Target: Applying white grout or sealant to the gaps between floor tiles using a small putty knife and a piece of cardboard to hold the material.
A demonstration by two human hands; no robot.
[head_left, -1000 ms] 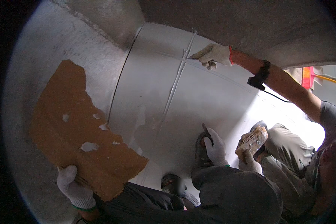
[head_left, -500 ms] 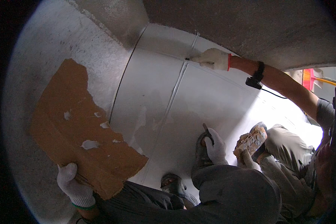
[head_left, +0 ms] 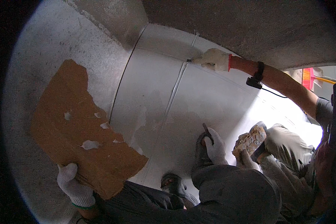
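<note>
My left hand (head_left: 72,183), in a white knitted glove, grips the lower edge of a torn brown cardboard sheet (head_left: 74,112) with several dabs of white paste on it. Beyond my grey-trousered knee, my right hand (head_left: 216,147), also gloved, is closed on a slim dark tool (head_left: 206,128); its full shape is hidden. A co-worker's gloved hand (head_left: 214,59) holds a small dark-tipped tool (head_left: 190,60) against the white seam (head_left: 177,84) on the pale panel. That person's other hand (head_left: 247,161) holds a paste-smeared board piece (head_left: 250,141).
A rough grey wall (head_left: 30,74) curves up on the left, and a dark surface (head_left: 242,30) hangs over the far side. My shoe (head_left: 171,183) stands on the pale panel (head_left: 145,82). The co-worker's knee (head_left: 289,143) is close on the right. A red broom (head_left: 307,78) shows farther back.
The co-worker's gloved hand and small tool have shifted slightly to the right at the seam. My hands and the cardboard stay almost still.
</note>
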